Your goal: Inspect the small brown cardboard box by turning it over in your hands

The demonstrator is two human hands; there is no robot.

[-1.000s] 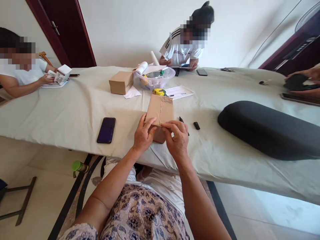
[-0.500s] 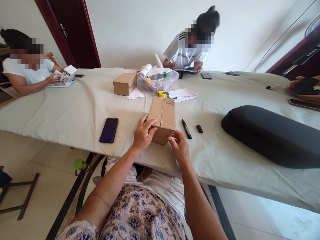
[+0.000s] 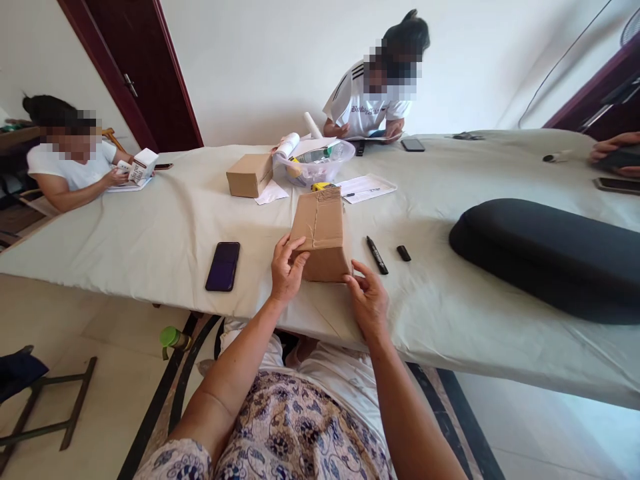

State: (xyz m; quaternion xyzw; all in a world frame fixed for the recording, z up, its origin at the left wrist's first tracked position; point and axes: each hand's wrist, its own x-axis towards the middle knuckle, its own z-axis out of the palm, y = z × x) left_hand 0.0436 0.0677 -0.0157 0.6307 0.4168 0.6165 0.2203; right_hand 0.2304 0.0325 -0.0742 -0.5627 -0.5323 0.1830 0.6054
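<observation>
A brown cardboard box (image 3: 320,223) with a taped seam and dark scribbled marks near its far edge is between my hands, close to the table's near edge. My left hand (image 3: 289,269) grips its left near corner, fingers on the side and top, thumb on the front. My right hand (image 3: 367,293) pinches the lower right corner between thumb and fingers. Right of the box lie an uncapped black marker (image 3: 377,255) and its black cap (image 3: 403,253). A dark phone (image 3: 223,267) lies to the left.
Behind the box are a yellow tape measure (image 3: 324,187), a paper with a pen (image 3: 367,189), a clear plastic basin (image 3: 345,159) of items and another cardboard box (image 3: 249,175). A large black padded object (image 3: 545,260) lies right. Other people sit at the far side, left and right.
The box has turned slightly, showing its front more squarely, with both hands still on it. My right hand's fingers have spread a little along its corner. The whole view has shifted slightly.
</observation>
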